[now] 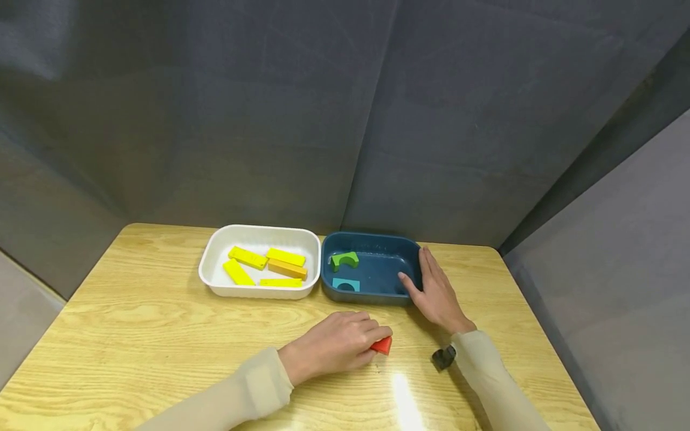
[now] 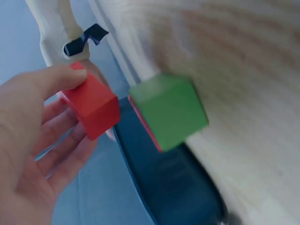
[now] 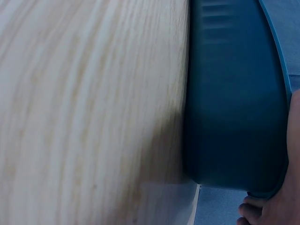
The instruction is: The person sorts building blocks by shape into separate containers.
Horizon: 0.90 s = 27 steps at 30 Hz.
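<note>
The left hand (image 1: 334, 344) lies on the wooden table (image 1: 135, 335) with its fingers curled round a red block (image 1: 382, 345), pinching it between thumb and fingertips; the left wrist view shows the thumb (image 2: 51, 79) on top of that block (image 2: 91, 105). Just beside it in that view sits a green block (image 2: 168, 110) with a red face on one side, blurred; the head view does not show it, as the hand covers that spot.

The right hand (image 1: 438, 293) rests with straight fingers against the right end of the blue tray (image 1: 372, 239), its thumb over the rim; the right wrist view catches only fingertips (image 3: 267, 211) under the tray's edge (image 3: 234, 117).

The blue tray holds two pieces: a green arch block (image 1: 344, 260) and a teal arch block (image 1: 345, 284). Touching its left side stands a white tray (image 1: 259, 230) with five flat bars: four yellow bars (image 1: 247, 257) and one orange bar (image 1: 287, 269).

A black clip (image 1: 444, 357) shows at the right sleeve.
</note>
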Motion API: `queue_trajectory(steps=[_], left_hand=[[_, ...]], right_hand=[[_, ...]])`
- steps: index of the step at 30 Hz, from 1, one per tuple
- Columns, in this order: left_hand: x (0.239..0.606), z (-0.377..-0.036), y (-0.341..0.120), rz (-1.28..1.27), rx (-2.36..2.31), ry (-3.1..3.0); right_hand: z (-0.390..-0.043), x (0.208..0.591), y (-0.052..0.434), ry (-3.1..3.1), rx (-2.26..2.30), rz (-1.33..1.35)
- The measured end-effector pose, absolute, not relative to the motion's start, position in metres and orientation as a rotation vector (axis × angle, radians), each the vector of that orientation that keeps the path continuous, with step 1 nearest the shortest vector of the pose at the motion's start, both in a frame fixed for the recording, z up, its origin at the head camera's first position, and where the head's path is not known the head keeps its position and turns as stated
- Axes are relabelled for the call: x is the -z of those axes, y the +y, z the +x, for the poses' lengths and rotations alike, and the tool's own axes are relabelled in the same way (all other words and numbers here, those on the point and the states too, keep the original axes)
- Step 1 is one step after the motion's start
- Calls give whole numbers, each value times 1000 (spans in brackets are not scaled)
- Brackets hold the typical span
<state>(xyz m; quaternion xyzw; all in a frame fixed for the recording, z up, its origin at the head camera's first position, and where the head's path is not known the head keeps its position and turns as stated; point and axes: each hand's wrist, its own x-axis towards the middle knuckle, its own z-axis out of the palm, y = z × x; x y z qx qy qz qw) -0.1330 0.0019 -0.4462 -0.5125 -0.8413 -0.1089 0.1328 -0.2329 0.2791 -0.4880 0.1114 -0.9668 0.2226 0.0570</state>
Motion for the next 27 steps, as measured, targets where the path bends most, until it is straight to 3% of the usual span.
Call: queue_trajectory(steps=[27], left_hand=[[400, -179, -17, -1263, 228, -2266]], right_hand=[[-232, 489, 279, -2921, -676, 333]])
